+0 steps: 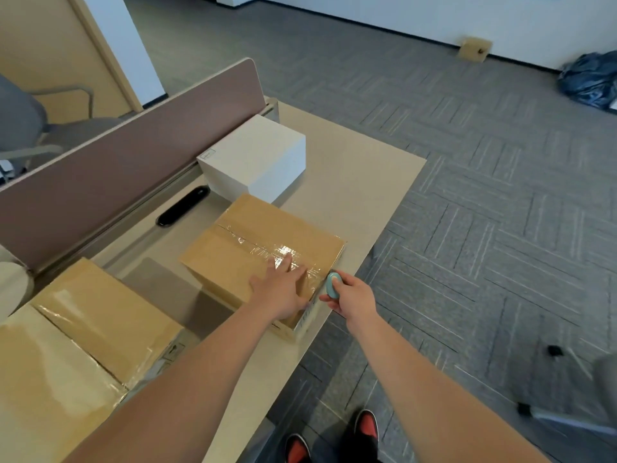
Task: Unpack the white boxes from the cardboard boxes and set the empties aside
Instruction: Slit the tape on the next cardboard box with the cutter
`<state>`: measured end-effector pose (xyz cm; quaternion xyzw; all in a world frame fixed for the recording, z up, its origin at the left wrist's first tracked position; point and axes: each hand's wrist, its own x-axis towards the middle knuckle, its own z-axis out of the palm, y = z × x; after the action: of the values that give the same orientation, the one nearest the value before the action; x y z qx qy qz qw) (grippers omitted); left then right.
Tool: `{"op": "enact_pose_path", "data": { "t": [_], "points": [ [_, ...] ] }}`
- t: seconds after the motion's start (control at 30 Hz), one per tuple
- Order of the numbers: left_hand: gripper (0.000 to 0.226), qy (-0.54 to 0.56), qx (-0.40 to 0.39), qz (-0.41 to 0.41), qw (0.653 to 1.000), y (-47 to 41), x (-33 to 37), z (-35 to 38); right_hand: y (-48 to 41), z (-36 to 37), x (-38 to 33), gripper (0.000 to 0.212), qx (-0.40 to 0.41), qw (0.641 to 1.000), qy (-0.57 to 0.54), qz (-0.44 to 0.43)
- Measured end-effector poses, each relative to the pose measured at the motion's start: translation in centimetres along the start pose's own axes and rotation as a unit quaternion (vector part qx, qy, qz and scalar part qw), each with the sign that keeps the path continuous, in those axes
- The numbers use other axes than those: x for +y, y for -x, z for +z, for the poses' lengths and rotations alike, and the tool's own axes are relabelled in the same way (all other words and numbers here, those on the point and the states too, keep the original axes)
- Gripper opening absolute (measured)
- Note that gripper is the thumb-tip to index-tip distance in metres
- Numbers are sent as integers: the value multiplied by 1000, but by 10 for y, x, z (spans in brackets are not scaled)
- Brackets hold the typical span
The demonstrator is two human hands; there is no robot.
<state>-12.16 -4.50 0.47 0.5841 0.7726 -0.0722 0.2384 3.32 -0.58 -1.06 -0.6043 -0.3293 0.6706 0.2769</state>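
Cardboard box (233,243) under flat left hand (281,291)

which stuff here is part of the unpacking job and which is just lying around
Job: taped cardboard box, pressed by the left hand; small teal tool in the right hand; white box; second cardboard box at left.
Lying about: black cable slot; grey chair; dark bag on the floor.

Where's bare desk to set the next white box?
Biggest bare patch: desk right of the white box, beyond the taped cardboard box. Narrower gap between it and the two left cardboard boxes. Crowded near corner: left hand, right hand with teal cutter.
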Motion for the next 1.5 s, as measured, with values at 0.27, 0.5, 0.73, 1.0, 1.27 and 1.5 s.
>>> {"op": "enact_pose_path", "data": {
  "t": [0.27,0.5,0.73,1.0,1.27,1.5],
  "points": [
    [90,-5,3,6,1000,2,0,0,-2,-3,-2,32,4,1000,10,2],
    [91,-4,-1,5,1000,2,-1,1,-7,-5,-6,31,10,1000,28,-2],
    [91,-4,2,6,1000,2,0,0,-8,-6,-4,31,-1,999,35,-1],
    [90,-5,3,6,1000,3,0,0,-8,-7,-7,24,-4,999,48,-14],
    [90,1,0,4,1000,3,0,0,-8,-9,-2,15,1,999,43,-19],
    [91,-4,4,3,1000,2,0,1,-10,-10,-1,23,-7,998,57,-20]
  ]
}}
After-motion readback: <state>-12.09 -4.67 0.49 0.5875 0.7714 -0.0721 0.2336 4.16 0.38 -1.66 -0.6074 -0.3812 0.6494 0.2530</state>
